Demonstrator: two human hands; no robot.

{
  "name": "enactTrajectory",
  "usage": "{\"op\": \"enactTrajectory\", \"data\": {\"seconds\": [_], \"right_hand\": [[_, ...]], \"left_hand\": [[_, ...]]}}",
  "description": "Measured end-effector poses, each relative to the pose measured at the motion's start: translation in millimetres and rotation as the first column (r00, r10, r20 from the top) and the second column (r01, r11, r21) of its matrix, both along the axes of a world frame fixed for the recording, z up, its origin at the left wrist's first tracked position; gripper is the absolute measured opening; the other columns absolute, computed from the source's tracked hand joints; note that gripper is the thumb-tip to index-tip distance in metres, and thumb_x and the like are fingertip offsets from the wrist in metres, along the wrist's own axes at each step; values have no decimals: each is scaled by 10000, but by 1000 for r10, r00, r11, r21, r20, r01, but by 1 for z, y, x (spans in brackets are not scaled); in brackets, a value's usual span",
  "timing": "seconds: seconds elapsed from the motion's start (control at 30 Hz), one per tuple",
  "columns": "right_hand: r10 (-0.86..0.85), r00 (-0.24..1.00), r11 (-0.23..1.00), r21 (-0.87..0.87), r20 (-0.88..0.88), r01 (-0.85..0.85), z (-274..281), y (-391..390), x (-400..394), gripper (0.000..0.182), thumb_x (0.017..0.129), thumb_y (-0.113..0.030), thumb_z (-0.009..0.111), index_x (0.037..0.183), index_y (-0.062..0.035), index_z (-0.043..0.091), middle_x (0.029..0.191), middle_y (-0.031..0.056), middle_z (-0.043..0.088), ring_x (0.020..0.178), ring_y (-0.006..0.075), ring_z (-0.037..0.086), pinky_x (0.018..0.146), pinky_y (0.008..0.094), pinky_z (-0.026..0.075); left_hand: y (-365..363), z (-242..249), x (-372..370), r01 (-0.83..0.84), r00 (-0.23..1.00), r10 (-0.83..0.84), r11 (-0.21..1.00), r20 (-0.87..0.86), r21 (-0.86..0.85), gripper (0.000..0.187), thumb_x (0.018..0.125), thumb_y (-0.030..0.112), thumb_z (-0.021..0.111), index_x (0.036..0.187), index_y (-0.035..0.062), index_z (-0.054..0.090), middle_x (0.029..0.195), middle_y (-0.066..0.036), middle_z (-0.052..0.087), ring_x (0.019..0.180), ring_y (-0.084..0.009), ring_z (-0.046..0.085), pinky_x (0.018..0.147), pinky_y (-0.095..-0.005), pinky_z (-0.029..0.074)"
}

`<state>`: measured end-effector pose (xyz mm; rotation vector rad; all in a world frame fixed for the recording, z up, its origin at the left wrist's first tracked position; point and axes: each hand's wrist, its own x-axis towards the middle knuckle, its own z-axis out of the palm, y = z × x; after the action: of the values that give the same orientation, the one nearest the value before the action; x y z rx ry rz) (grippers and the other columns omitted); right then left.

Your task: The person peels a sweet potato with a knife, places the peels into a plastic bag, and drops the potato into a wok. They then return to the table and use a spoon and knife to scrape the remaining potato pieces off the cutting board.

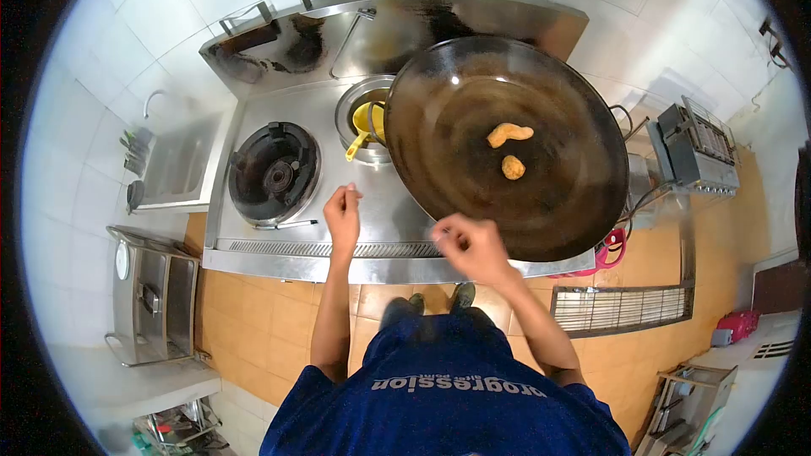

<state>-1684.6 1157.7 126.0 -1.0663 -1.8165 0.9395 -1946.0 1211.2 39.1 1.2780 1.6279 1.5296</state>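
My left hand (342, 213) is above the steel counter, between the left burner and the wok, with its fingers curled closed and nothing visible in them. My right hand (475, 247) is by the wok's near left rim, its fingers bent in and slightly blurred; whether anything small is between them I cannot make out. The large dark wok (439, 143) sits on the right of the counter, tilted. Inside it lie a bent tan piece (510, 133) and a rounder tan piece (513, 167), both resembling ginger root.
A yellow long-handled scoop (363, 125) rests in a round metal pot (345, 110) left of the wok. A black burner (275, 174) is further left, with a pen-like stick (285, 225) at its front edge. A sink (179, 171) and a steel trolley (156, 300) stand left.
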Motion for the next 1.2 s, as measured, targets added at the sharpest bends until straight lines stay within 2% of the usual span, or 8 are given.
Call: {"op": "enactTrajectory", "data": {"seconds": [0.17,0.37,0.4,0.53,0.77,0.93,1.1,1.2], "right_hand": [[300,953,942,-166,32,-291,-62,3,-96,102,882,-100,691,949,-23,683,609,70,596,518,121,528,522,291,439],[282,948,953,-158,146,-259,-179,47,-249,185,836,-132,688,985,-23,681,781,126,665,698,268,656,676,388,520],[301,922,938,-247,244,-241,-192,54,-272,328,801,-157,708,1105,-45,656,1018,140,659,968,314,642,819,439,518],[116,818,990,1,564,-141,-237,64,-347,524,789,-191,744,1276,-111,569,1282,113,510,1246,339,431,972,505,422],[38,658,983,92,752,-162,-297,67,-375,362,799,-143,702,1138,-79,592,1179,136,576,1156,348,527,932,472,458],[423,600,884,-454,679,-109,-249,63,-351,325,858,-146,621,1142,-4,547,1136,278,621,1076,435,609,877,502,498],[308,842,850,-525,443,-35,-241,28,-282,396,945,-257,530,1241,7,534,1095,274,660,1054,461,615,911,489,488],[147,931,849,-525,333,53,-207,6,-236,392,972,-323,510,1140,18,607,1026,254,684,998,439,646,873,469,500]], "left_hand": [[-30,-69,-63,-36,966,101,965,239,-261,276,997,226,560,840,13,639,622,46,446,528,-47,365,458,-251,284],[-57,-162,-157,-71,968,146,940,205,-333,236,908,123,629,1131,49,606,840,-82,641,659,-110,586,516,-265,456],[-63,-154,-168,-25,956,139,916,257,-400,291,914,130,618,1188,47,567,916,-85,629,732,-122,600,553,-266,474],[-81,-157,-215,56,964,69,890,256,-453,389,911,160,624,1263,56,495,1037,-95,629,817,-136,607,631,-268,494],[-90,-156,-241,236,747,173,834,642,-499,380,942,173,614,1251,13,460,994,-122,631,859,-214,664,707,-322,543],[-81,-144,-218,247,651,248,824,717,-509,251,952,151,606,1115,54,442,1020,-103,607,856,-202,670,703,-339,563],[-71,-155,-175,495,588,99,741,803,-454,361,924,212,652,1157,47,432,1068,-114,597,874,-204,649,691,-350,567],[-70,-154,-132,575,684,8,609,729,-546,348,975,244,579,1231,45,454,1019,-95,583,964,-250,644,775,-354,566]]}}
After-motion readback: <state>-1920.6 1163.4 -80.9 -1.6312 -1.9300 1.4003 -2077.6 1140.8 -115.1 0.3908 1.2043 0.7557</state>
